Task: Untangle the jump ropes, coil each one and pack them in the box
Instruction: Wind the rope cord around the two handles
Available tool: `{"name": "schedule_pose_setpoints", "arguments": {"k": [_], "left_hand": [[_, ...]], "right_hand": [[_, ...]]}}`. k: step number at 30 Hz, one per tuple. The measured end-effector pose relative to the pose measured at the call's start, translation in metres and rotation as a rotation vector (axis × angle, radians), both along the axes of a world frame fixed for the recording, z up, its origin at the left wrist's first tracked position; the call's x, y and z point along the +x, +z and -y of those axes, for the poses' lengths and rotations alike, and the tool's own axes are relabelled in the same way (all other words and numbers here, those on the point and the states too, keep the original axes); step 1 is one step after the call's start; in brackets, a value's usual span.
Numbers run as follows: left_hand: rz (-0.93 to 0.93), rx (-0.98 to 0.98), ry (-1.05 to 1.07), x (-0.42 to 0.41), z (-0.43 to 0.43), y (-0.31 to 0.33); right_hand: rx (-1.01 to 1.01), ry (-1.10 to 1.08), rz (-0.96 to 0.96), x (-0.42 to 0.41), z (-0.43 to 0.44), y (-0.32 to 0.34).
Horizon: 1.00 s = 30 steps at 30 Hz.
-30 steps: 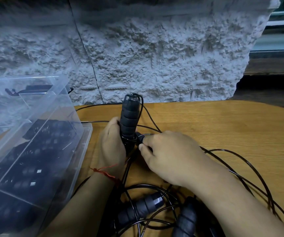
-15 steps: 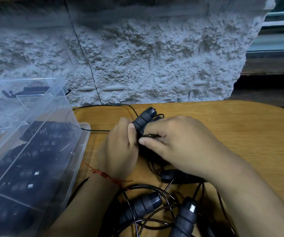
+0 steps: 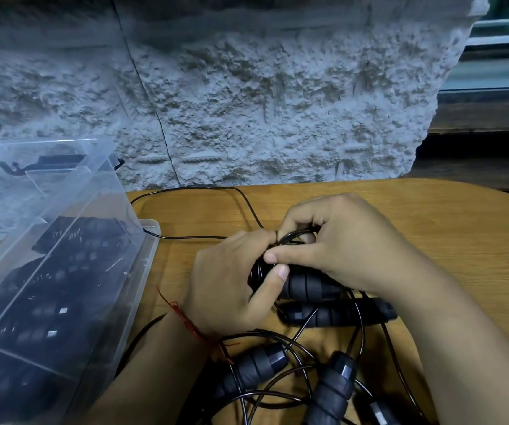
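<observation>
Clear box point(image 3: 151, 224) left, tangled ropes point(image 3: 333, 391) in front

I see the handle point(image 3: 308, 286) now lying sideways under the right hand point(image 3: 354, 246), no longer upright in the left hand point(image 3: 228, 289). Right hand is up over it, pinching gathered cable turns point(image 3: 293, 236). The wide loops at the right of the table point(image 3: 431, 216) are gone, and a second handle point(image 3: 339, 314) lies just below the first.

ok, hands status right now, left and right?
Left hand: closed, gripping the jump rope handle.
Right hand: closed, pinching the black cord wound at that handle.
</observation>
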State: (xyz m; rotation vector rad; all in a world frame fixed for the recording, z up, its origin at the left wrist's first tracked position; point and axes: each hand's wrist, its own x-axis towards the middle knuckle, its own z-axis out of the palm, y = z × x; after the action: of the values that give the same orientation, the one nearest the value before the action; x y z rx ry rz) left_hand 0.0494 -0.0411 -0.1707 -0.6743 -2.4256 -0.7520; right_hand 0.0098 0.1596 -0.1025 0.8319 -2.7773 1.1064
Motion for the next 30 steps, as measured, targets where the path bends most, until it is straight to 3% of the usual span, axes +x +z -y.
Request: {"name": "schedule_pose_setpoints", "arguments": {"k": [3, 10, 17, 23, 27, 30], "left_hand": [[0.012, 0.114, -0.043, 0.001, 0.004, 0.000], [-0.037, 0.175, -0.230, 0.006, -0.003, 0.003], [0.044, 0.264, -0.298, 0.003, 0.001, 0.001], [0.129, 0.128, -0.213, 0.004, -0.001, 0.005], [0.073, 0.115, -0.153, 0.005, -0.008, 0.001], [-0.006, 0.274, -0.143, 0.002, -0.005, -0.003]], "right_hand": [[-0.142, 0.079, 0.177, -0.001, -0.003, 0.000], [-0.178, 0.243, 0.481, -0.002, -0.010, 0.004], [-0.364, 0.148, 0.544, -0.007, 0.004, -0.017], [-0.491, 0.102, 0.471, -0.017, 0.006, -0.025], [-0.537, 0.108, 0.454, -0.020, 0.005, -0.025], [-0.596, 0.144, 0.459, -0.019, 0.005, -0.030]]}}
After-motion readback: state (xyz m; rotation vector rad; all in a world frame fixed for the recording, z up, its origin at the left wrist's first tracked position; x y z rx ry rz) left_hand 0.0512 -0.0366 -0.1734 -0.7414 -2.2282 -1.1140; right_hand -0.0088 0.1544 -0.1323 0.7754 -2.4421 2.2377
